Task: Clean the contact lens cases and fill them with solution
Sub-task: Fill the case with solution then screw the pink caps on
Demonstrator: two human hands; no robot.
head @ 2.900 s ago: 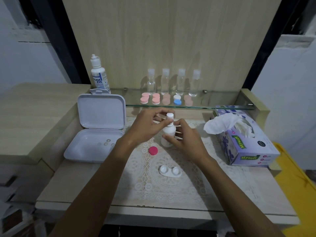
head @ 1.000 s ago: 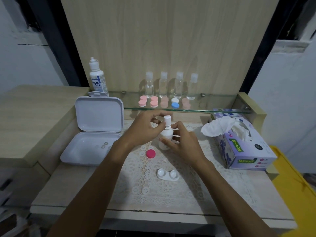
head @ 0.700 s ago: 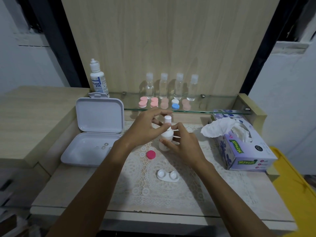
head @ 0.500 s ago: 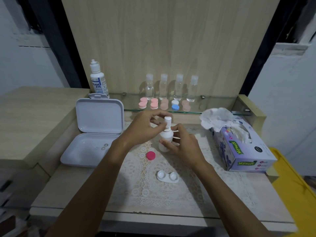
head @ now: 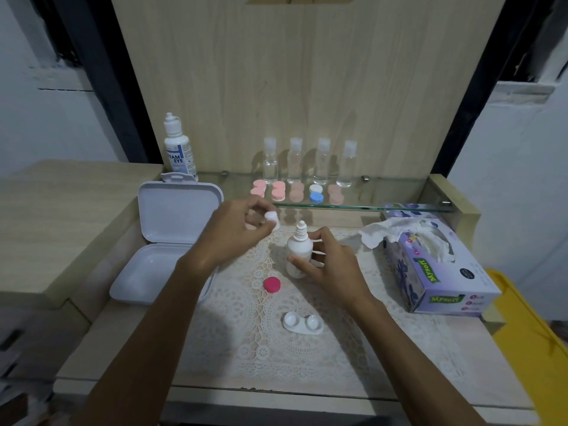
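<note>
A small white solution bottle (head: pixel 298 253) stands upright on the lace mat, its nozzle bare. My right hand (head: pixel 332 269) grips its body. My left hand (head: pixel 236 235) pinches the bottle's white cap (head: pixel 272 219), held up and to the left of the nozzle. An open white lens case (head: pixel 302 323) with two empty wells lies on the mat nearer to me. A pink lid (head: pixel 272 285) lies between the case and the bottle.
An open white plastic box (head: pixel 159 272) sits at the left. A tissue box (head: pixel 436 265) stands at the right. The glass shelf (head: pixel 368 192) carries several clear bottles, several pink and blue lens cases, and a larger solution bottle (head: pixel 179 149).
My left hand has taken the white cap off the small bottle and lifted it away to the left. The nozzle now shows. My right hand still grips the bottle.
</note>
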